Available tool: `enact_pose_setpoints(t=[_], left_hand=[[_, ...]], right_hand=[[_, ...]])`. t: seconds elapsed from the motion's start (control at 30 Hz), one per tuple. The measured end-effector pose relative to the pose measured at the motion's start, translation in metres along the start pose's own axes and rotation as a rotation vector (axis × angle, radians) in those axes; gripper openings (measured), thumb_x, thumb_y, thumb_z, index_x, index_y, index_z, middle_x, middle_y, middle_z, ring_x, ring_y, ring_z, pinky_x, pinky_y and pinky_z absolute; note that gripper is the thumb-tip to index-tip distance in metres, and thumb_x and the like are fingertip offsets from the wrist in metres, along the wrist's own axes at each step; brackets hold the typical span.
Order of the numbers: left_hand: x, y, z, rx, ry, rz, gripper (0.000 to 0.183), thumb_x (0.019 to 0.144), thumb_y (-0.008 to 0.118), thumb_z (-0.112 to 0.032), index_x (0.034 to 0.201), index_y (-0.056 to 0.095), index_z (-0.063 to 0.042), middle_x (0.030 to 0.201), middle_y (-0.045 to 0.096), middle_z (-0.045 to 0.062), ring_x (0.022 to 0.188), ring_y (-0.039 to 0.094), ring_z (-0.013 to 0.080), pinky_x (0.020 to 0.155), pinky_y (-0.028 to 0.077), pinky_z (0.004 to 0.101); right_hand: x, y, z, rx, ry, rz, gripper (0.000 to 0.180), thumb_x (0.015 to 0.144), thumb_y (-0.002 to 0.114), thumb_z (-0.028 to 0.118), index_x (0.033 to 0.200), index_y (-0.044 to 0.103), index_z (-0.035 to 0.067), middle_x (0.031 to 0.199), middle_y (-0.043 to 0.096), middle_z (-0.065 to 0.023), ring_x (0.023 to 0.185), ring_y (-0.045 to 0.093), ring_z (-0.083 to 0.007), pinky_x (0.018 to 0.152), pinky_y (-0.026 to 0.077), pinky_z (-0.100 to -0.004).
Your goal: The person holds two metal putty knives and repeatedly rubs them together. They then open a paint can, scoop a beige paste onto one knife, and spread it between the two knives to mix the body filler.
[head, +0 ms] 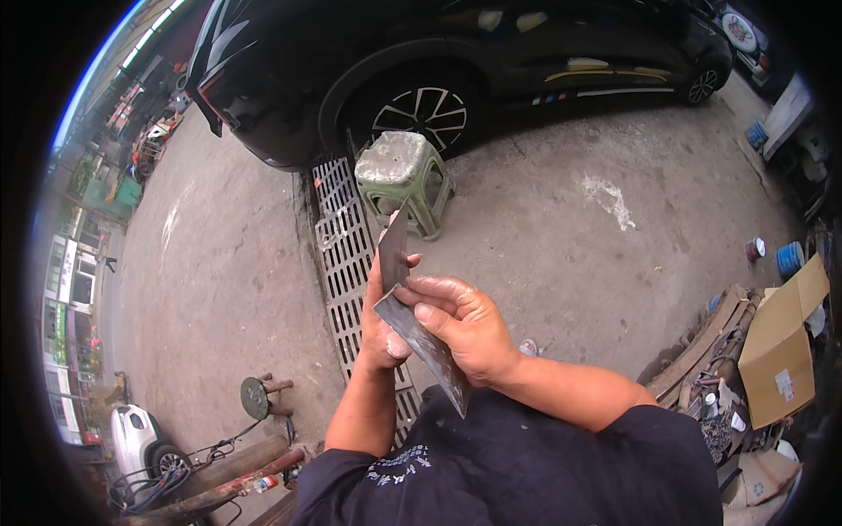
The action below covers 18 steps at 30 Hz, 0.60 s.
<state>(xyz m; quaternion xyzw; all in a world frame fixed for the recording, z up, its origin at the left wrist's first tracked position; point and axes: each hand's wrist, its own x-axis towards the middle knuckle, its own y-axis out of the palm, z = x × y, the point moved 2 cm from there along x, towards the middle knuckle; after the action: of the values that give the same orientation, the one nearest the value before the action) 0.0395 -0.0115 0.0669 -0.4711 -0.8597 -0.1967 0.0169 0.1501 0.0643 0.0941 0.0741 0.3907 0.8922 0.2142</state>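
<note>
Two thin, dark flat blades, like body-filler spreaders, are in my hands. My left hand [381, 329] holds the upright blade [394, 253], its palm side partly hidden behind the blades. With thumb and fingers my right hand [467, 325] grips the other blade [431, 348], which slants down toward my dark shirt and is smeared with grey. The two blades meet or overlap near my right fingertips. Pale residue marks both hands. Beyond them stands a green plastic stool [431, 191], its top crusted with whitish material, beside the rear wheel [421, 118] of a black car [276, 85].
A slotted drain grate [348, 263] runs along the concrete floor. Cans [789, 258], a cardboard box [779, 355] and wooden boards [700, 338] lie at right. A small round stool [254, 398], poles [230, 463] and cables are at lower left, near a white car [135, 440].
</note>
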Motion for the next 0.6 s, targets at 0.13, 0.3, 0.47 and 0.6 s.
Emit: enact_pose_setpoints(t=[0.13,0.3,0.47,0.6], left_hand=[[-0.002,0.01,-0.006,-0.005,0.105,0.042,0.102,0.071,0.076,-0.052,0.146,0.026,-0.003,0.144,0.034,0.014,0.129,0.039,0.0266,0.106,0.034,0.0387],[-0.011,0.011,-0.014,0.045,0.077,0.033,0.077,0.085,0.07,-0.036,0.143,0.032,-0.002,0.137,0.045,0.01,0.121,0.047,0.0188,0.102,0.037,0.0332],[-0.016,-0.005,-0.038,0.296,-0.059,0.125,0.061,0.094,0.059,-0.03,0.142,0.035,-0.001,0.131,0.051,0.01,0.118,0.048,0.0156,0.1,0.036,0.0297],[-0.018,-0.017,-0.055,0.581,-0.182,0.25,0.048,0.101,0.044,-0.028,0.14,0.039,-0.001,0.131,0.053,0.009,0.117,0.048,0.0147,0.1,0.034,0.0291]], right_hand=[[0.015,-0.01,0.008,-0.148,-0.16,0.01,0.029,0.093,0.053,-0.001,0.121,0.054,-0.004,0.116,0.062,-0.0108,0.107,0.058,-0.015,0.094,0.047,-0.0278],[0.026,-0.021,0.022,-0.453,-0.507,0.018,0.022,0.091,0.055,-0.002,0.111,0.062,-0.002,0.109,0.066,-0.0091,0.101,0.061,-0.0146,0.089,0.049,-0.0281],[0.031,-0.028,0.038,-0.843,-0.767,0.068,0.019,0.087,0.061,-0.004,0.104,0.066,0.0,0.101,0.069,-0.0109,0.094,0.067,-0.0184,0.084,0.052,-0.0289],[0.036,-0.037,0.039,-0.975,-0.952,0.229,0.028,0.084,0.061,-0.008,0.108,0.065,0.004,0.099,0.069,-0.0123,0.088,0.069,-0.0237,0.076,0.056,-0.0296]])
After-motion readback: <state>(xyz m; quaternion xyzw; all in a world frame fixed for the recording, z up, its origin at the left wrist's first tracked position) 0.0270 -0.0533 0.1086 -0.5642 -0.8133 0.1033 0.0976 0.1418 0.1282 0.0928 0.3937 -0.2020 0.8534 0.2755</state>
